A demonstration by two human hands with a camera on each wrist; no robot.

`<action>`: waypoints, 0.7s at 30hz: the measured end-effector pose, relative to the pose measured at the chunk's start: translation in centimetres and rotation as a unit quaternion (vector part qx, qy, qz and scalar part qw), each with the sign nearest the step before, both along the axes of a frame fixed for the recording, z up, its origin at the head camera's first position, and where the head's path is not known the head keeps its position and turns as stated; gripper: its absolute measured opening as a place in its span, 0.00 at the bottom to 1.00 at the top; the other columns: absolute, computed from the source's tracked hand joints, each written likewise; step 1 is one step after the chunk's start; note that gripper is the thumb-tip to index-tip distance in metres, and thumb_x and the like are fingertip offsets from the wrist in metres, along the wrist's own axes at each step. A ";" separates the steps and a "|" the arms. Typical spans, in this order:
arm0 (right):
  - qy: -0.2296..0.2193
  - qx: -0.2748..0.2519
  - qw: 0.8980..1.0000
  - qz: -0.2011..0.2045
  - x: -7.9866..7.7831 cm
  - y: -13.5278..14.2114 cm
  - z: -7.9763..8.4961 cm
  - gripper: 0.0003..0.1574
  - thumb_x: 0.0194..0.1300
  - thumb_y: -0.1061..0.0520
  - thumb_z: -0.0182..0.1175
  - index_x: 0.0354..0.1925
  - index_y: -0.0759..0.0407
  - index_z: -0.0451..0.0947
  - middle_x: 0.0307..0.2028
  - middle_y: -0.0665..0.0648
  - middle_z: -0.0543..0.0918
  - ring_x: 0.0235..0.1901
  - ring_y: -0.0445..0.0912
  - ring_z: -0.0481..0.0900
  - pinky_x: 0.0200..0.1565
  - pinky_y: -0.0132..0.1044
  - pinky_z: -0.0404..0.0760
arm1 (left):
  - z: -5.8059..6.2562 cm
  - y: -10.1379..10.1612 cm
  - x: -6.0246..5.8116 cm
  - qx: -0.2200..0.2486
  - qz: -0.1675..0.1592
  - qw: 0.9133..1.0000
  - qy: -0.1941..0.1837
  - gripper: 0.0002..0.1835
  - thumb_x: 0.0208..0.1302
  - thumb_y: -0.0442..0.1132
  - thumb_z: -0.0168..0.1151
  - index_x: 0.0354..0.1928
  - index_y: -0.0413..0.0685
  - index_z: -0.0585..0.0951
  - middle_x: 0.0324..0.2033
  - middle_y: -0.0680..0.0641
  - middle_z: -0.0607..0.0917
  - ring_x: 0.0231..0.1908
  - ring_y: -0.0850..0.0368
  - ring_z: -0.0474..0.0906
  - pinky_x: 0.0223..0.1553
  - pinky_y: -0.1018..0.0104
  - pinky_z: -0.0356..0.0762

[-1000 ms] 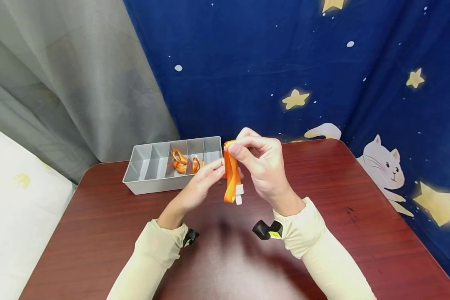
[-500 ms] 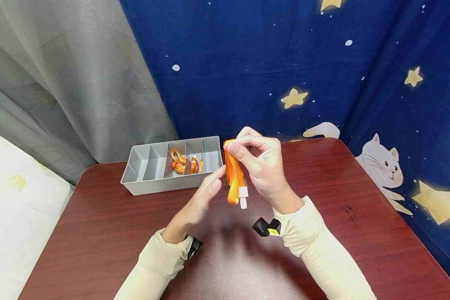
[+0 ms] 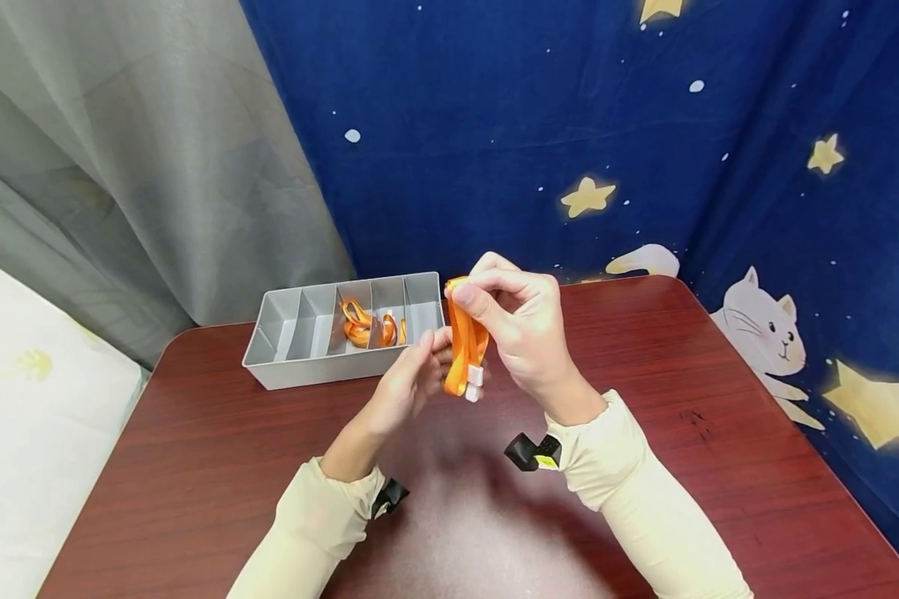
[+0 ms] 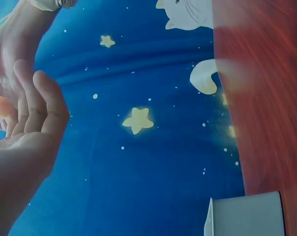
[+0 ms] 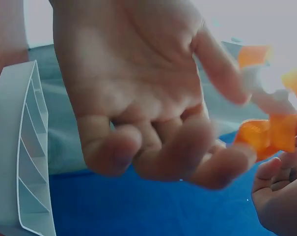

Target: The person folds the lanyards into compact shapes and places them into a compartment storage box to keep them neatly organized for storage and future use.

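In the head view, my right hand [image 3: 520, 329] pinches the folded top of an orange lanyard [image 3: 460, 341] between thumb and fingertips. The lanyard hangs in loops above the table, a white clip [image 3: 474, 383] at its lower end. My left hand [image 3: 408, 378] stands palm up beside it, fingers loosely bent and partly hidden behind the loops. The right wrist view shows my left hand [image 5: 143, 88] large, its thumb near the clip and nothing within its fingers. In the left wrist view the lanyard [image 4: 2, 109] appears past the bent left fingers [image 4: 49, 96].
A grey divided tray [image 3: 322, 368] stands at the back left of the dark red table [image 3: 195, 466]. More orange lanyards [image 3: 356, 324] lie in its compartments. Behind the table hang a grey curtain [image 3: 172, 166] and a blue star-patterned curtain [image 3: 479, 150].
My left hand has come off the lanyard's side and turned palm up beneath and behind it. The hanging end swung right, then back left. The right hand keeps its pinch.
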State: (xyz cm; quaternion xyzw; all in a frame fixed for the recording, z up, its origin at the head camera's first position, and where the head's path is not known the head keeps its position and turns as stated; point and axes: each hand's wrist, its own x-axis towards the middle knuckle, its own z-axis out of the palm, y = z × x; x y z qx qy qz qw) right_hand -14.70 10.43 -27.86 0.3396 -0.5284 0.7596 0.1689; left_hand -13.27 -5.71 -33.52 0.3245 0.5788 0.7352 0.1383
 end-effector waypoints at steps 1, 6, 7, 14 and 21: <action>-0.002 -0.002 1.000 0.007 0.0 0.0 0.0 0.09 0.63 0.57 0.69 0.32 0.63 0.87 0.26 0.58 0.75 0.30 0.49 0.73 0.28 0.30 0.74 | 0.0 0.0 -0.1 0.002 0.011 1.000 -0.003 0.32 0.80 0.53 0.33 0.56 0.24 0.65 0.38 0.51 0.83 0.36 0.59 0.82 0.41 0.65 0.82; -0.008 0.004 0.999 0.033 0.3 -0.2 0.1 0.06 0.63 0.55 0.69 0.32 0.56 0.87 0.27 0.58 0.75 0.29 0.48 0.73 0.25 0.31 0.72 | -0.2 0.1 -0.6 0.031 0.031 0.999 -0.013 0.17 0.79 0.48 0.39 0.53 0.48 0.74 0.35 0.52 0.83 0.34 0.60 0.80 0.38 0.68 0.79; -0.009 0.006 0.999 0.038 0.4 -0.2 0.1 0.07 0.63 0.53 0.69 0.32 0.55 0.87 0.27 0.58 0.76 0.29 0.48 0.72 0.24 0.32 0.71 | -0.2 0.1 -0.7 0.042 0.018 0.999 -0.017 0.17 0.79 0.50 0.40 0.52 0.50 0.74 0.35 0.51 0.82 0.34 0.60 0.79 0.38 0.68 0.79; -0.011 0.018 0.997 0.071 0.6 0.0 0.4 0.07 0.62 0.49 0.70 0.31 0.51 0.87 0.27 0.57 0.73 0.31 0.48 0.71 0.27 0.32 0.71 | -0.3 -0.2 -0.7 0.060 0.025 0.997 -0.028 0.25 0.76 0.54 0.50 0.58 0.39 0.71 0.38 0.53 0.82 0.37 0.61 0.80 0.41 0.69 0.80; -0.013 0.017 0.998 0.067 0.7 0.2 0.7 0.07 0.63 0.50 0.70 0.31 0.52 0.87 0.27 0.58 0.73 0.33 0.50 0.71 0.32 0.34 0.75 | 0.2 0.2 -0.2 0.011 0.213 0.976 0.043 0.29 0.75 0.47 0.54 0.52 0.18 0.73 0.37 0.55 0.83 0.37 0.62 0.80 0.45 0.71 0.80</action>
